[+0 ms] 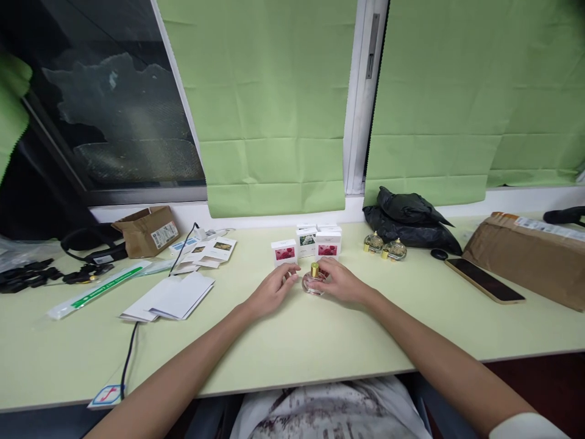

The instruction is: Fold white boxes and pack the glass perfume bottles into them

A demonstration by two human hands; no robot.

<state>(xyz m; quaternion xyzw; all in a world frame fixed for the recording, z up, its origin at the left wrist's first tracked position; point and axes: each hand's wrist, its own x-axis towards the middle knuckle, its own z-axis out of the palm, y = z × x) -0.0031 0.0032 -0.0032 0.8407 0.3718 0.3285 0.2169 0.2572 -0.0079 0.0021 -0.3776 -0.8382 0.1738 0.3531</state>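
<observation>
A small round glass perfume bottle (pixel 312 284) with a gold cap stands upright on the table in front of me. My right hand (pixel 340 281) grips it from the right side, fingers around the glass. On the other side, my left hand (pixel 273 290) rests on the table with loosely bent fingers and nothing in them, a small gap from the bottle. Just behind are small white boxes: one with a pink picture (pixel 284 252), another with a pink picture (pixel 328 249), and one with a green picture (pixel 306 244) further back.
Two more gold-capped bottles (pixel 393 249) lie at the back right beside a black plastic bag (pixel 406 222). A phone (pixel 485 280) and a large cardboard box (pixel 525 259) are further right. Flat white card pieces (pixel 180 297) and an open brown box (pixel 150 233) are left.
</observation>
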